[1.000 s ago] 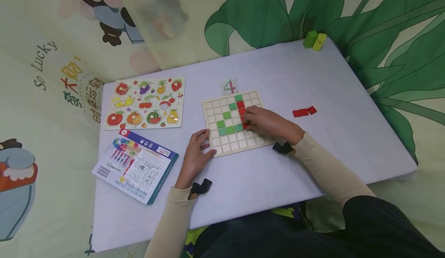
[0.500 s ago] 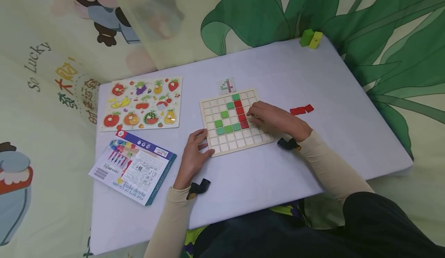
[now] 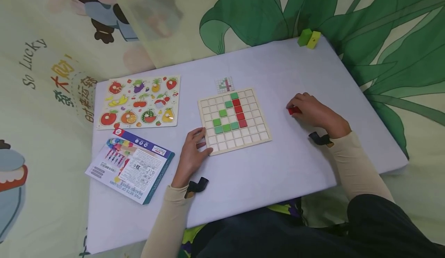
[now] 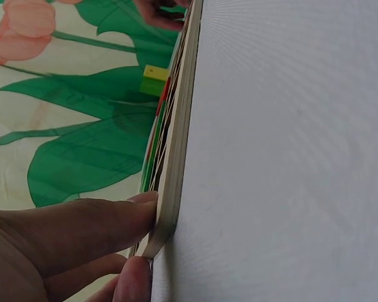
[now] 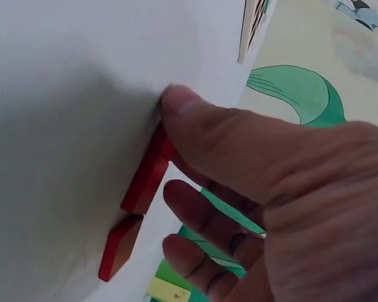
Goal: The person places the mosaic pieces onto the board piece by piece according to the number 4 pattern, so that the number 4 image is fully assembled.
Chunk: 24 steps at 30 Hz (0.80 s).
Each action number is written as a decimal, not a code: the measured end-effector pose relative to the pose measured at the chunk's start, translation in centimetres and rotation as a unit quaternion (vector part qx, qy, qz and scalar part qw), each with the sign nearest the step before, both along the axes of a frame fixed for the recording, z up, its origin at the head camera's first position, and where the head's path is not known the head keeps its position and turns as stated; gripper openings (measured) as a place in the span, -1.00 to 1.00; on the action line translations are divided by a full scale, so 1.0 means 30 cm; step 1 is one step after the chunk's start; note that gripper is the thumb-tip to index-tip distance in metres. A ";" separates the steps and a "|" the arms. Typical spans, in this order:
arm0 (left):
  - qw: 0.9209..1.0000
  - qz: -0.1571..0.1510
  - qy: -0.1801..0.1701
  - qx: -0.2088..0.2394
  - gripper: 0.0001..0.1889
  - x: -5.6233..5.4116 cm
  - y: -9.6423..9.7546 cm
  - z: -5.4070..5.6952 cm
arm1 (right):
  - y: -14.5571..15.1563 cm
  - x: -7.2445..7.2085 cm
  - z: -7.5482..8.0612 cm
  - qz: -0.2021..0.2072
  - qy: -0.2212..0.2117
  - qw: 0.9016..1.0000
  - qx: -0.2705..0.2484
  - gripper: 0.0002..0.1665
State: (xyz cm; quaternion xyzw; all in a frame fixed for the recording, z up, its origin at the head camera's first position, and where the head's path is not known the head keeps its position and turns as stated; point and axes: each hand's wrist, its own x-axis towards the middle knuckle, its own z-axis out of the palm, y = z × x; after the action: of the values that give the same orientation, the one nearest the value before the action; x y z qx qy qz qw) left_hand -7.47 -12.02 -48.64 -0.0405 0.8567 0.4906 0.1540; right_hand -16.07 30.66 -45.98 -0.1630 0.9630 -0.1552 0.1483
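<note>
My left hand point(image 3: 192, 157) rests at the near left corner of a square wooden grid board point(image 3: 262, 132), its fingers along the left edge and its thumb by the near edge. Green tiles point(image 3: 223, 113) and a column of red tiles point(image 3: 240, 116) fill some of its white squares. Off to the right, my right hand point(image 3: 314, 111) is over a short row of loose red tiles point(image 5: 145, 179), thumb and forefinger around the end one. That end tile is partly covered by the thumb, and the forefinger is mostly hidden in the right wrist view.
A small pattern card point(image 3: 224, 84) lies just behind the board. To the left are a fruit puzzle board point(image 3: 139, 107) and a printed box point(image 3: 133, 169). Green and yellow blocks point(image 3: 309, 38) stand at the table's far right corner.
My right hand has left the board and moved right to the loose red tiles, uncovering the red column. The left hand has stayed at the board's corner.
</note>
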 end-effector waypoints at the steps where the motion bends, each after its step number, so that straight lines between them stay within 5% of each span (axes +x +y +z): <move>1: 1.000 0.000 0.000 0.000 -0.11 -0.001 0.000 0.002 | -0.002 -0.002 -0.003 0.002 0.005 1.000 -0.001 -0.58; 10: 1.000 0.002 0.000 0.001 -0.13 -0.001 -0.002 0.003 | -0.092 -0.004 0.002 0.010 -0.001 0.999 -0.033 -0.65; 17: 1.000 0.005 -0.002 0.007 -0.12 0.001 -0.002 -0.001 | -0.250 0.017 0.017 0.019 -0.060 0.993 -0.098 -0.55; 24: 1.000 0.004 -0.002 0.001 -0.12 0.000 -0.001 0.001 | -0.375 0.037 0.004 0.098 -0.049 0.986 -0.124 -0.61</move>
State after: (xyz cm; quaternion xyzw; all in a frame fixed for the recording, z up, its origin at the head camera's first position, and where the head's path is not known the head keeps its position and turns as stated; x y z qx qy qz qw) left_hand -7.48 -12.04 -48.60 -0.0447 0.8556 0.4921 0.1543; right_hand -14.96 19.40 -45.85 -0.2661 0.9071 -0.2661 0.1884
